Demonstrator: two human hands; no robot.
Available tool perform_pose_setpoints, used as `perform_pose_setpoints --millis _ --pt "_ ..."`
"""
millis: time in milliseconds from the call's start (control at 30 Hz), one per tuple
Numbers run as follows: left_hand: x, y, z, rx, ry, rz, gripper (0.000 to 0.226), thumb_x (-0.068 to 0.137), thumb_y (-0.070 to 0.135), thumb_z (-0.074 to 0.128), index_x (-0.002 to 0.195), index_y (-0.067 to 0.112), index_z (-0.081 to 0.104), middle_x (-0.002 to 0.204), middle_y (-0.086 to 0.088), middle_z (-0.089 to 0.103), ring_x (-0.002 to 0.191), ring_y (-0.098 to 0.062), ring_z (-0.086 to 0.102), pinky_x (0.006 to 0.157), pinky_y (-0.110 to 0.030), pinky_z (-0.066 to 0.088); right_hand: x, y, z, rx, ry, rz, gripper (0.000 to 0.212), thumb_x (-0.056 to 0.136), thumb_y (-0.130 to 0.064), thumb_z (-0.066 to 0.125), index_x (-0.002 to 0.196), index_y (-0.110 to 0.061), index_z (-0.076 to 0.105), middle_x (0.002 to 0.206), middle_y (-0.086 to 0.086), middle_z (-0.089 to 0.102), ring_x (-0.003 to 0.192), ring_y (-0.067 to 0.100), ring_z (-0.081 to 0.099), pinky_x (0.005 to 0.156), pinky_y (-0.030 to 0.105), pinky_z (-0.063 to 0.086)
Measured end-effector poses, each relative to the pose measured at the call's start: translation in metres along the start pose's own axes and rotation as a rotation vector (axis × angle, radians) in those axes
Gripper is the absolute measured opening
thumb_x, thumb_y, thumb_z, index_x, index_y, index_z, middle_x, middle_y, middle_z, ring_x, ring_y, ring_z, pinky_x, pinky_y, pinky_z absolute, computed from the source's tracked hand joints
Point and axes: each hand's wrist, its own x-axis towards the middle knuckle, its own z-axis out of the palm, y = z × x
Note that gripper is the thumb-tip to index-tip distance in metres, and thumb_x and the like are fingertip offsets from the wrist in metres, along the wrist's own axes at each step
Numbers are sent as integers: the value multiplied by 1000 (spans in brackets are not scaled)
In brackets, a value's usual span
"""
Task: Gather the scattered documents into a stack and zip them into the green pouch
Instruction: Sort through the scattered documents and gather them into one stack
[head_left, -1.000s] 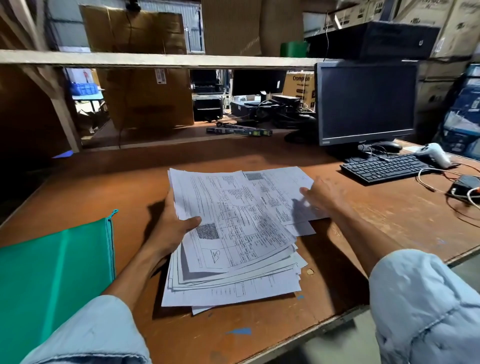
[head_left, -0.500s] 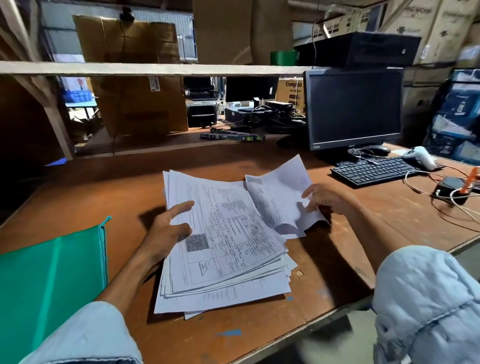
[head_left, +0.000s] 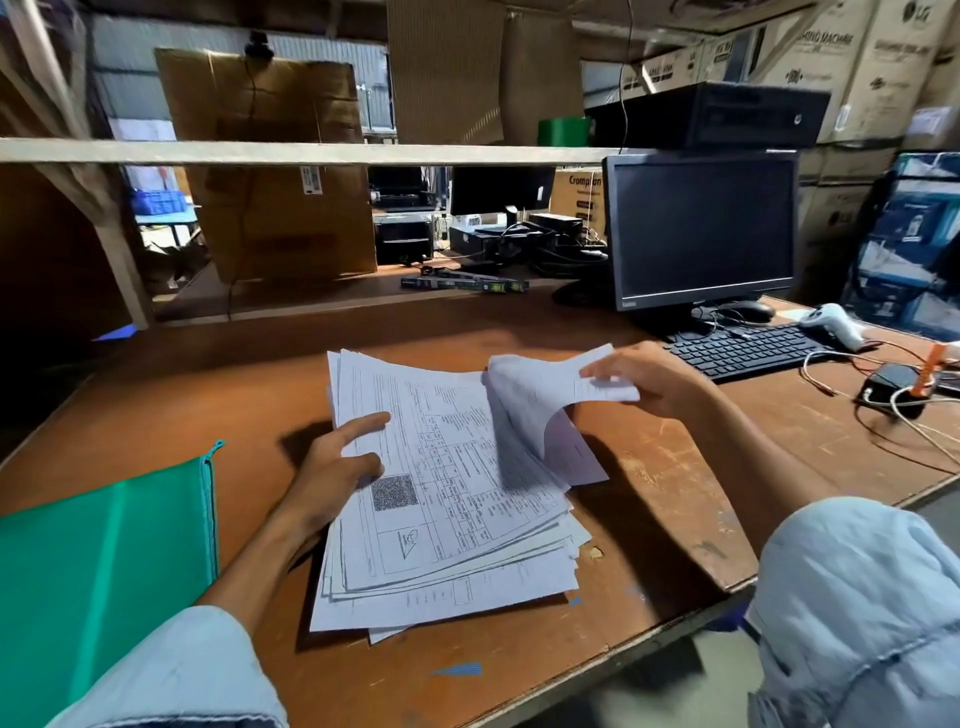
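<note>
**Right hand lifts loose sheets over the stack**

Your left hand lies on the left edge of the stack. Its index finger and thumb are stretched almost straight on the top sheet, pressing it down and clasping nothing. Your right hand hangs above the stack's far right corner. Its fingers pinch the loose sheets, which curl up off the pile and are blurred.

The green pouch lies flat at the left, apart from the stack, with its zip edge toward the papers. You cannot tell whether the zip is open.

The brown wooden surface under it all is scuffed. Cardboard boxes stand behind it, and a plank shelf runs across above. At the far right are a dark monitor, a black keyboard and a white scanner.
</note>
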Motion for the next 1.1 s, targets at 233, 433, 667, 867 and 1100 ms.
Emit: perform_pose_setpoints --millis 233,433,667,867,1100 --pt "-4 1 5 -17 19 41 65 81 -12 70 141 3 50 138 -1 50 116 -11 54 71 -11 54 -37 -57 -9 444 -104 -496 20 87 -17 68 104 -24 76 103 -7 72 96 12 65 78 26 54" --pt "-6 3 4 178 75 47 50 90 1 67 135 21 57 121 7 59 105 -12 61 75 -17 51 -41 -29 45 419 -263 -335 19 89 -8 65 104 -10 76 98 5 72 68 6 67 64 22 53" --pt "-7 6 8 -133 212 -14 51 105 46 34 101 10 70 86 -6 73 75 -18 67 74 -34 58 -35 24 114 -214 -127 -353 28 72 -5 80 89 -25 71 82 4 68 44 4 44 45 20 37" --pt "-9 7 4 -143 64 -68 31 91 10 63 119 -2 65 113 -22 71 92 -35 72 83 -48 59 -42 22 110 -433 -223 -304 59 74 -26 85 123 -28 52 95 -4 55 81 15 57 64 29 49" --pt "-3 -2 0 -150 63 33 83 80 -18 65 148 17 34 132 -6 61 108 -21 67 75 -31 60 -2 45 93 -819 183 -149 63 92 -53 59 130 -5 47 130 18 54 119 35 47 96 42 38"
